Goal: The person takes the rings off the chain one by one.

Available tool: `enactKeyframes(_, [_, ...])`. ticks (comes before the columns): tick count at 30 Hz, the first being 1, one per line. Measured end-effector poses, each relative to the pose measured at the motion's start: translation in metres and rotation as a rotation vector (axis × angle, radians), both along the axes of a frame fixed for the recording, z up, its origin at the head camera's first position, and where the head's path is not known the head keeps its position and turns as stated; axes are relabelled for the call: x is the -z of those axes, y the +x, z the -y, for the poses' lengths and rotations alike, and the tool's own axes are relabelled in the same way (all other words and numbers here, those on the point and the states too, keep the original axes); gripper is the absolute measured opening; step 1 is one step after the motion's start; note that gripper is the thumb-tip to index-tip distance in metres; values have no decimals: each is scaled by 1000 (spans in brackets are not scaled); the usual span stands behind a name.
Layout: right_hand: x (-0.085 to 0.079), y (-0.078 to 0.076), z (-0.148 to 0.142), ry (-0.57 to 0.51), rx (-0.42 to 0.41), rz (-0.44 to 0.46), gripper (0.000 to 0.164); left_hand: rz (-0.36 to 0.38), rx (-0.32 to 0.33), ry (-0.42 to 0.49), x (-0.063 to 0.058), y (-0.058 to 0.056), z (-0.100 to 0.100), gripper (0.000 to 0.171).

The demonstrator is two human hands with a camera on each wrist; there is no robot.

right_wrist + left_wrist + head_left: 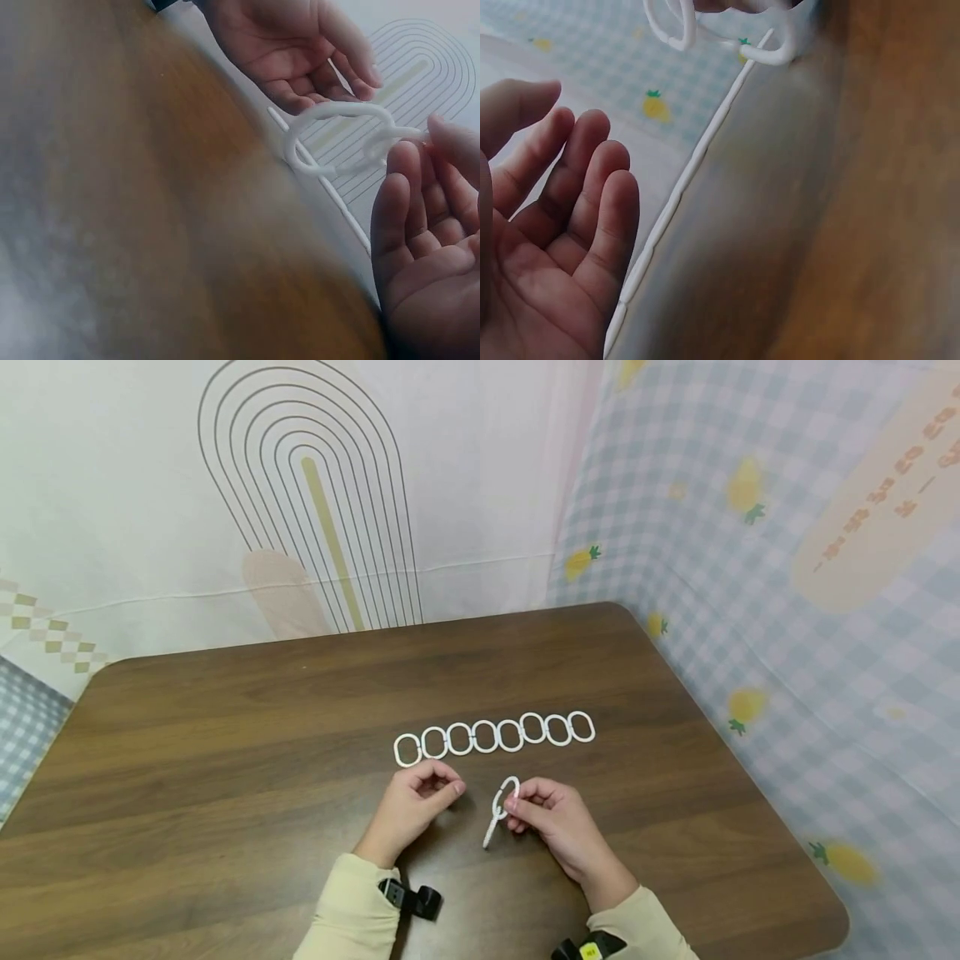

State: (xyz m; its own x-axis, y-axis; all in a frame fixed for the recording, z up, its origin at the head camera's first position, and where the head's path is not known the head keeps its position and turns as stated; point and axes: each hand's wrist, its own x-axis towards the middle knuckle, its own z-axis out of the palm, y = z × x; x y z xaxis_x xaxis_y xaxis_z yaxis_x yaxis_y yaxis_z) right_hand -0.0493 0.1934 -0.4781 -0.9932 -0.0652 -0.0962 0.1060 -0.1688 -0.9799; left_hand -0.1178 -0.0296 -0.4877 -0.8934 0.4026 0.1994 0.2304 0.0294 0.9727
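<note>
My right hand [558, 827] pinches a white oval plastic link [517, 785] between thumb and fingertips. A second white link [491, 835] is looped through it and hangs down at its lower left. In the right wrist view this second link [291, 142] reaches out toward the other hand. My left hand [411, 807] holds nothing, its fingers loosely bent and the thumb apart from them in the left wrist view. It is close in front of the left end of a row of several similar white links [497, 739] on the table.
The row runs side by side across the brown wooden table [262, 735], rising slightly to the right. A white patterned cloth [480, 485] hangs behind the table, and a checked cloth with pineapples [697, 652] hangs along the right side.
</note>
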Motion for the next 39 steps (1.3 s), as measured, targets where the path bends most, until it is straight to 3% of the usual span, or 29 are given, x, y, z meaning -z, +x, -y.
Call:
enactKeyframes(6, [0, 0, 0, -15, 39, -34, 16, 49, 101, -71, -2, 5, -7, 15])
enactKeyframes(10, [-1, 0, 0, -37, 49, -36, 17, 37, 159, -106, -3, 8, -12, 24])
enactKeyframes(18, [-1, 1, 0, -48, 12, -49, 16, -108, 124, -192, -4, 10, -15, 21])
enactKeyframes(29, [0, 2, 1, -58, -35, -58, 14, -247, 106, -285, -5, 12, -16, 7])
enactKeyframes(32, [0, 2, 0, -51, -22, -48, 12, -237, 116, -294, -5, 12, -15, 8])
enactKeyframes(39, [-1, 1, 0, -61, 19, -26, 6, -131, 128, -274, -6, 12, -15, 4])
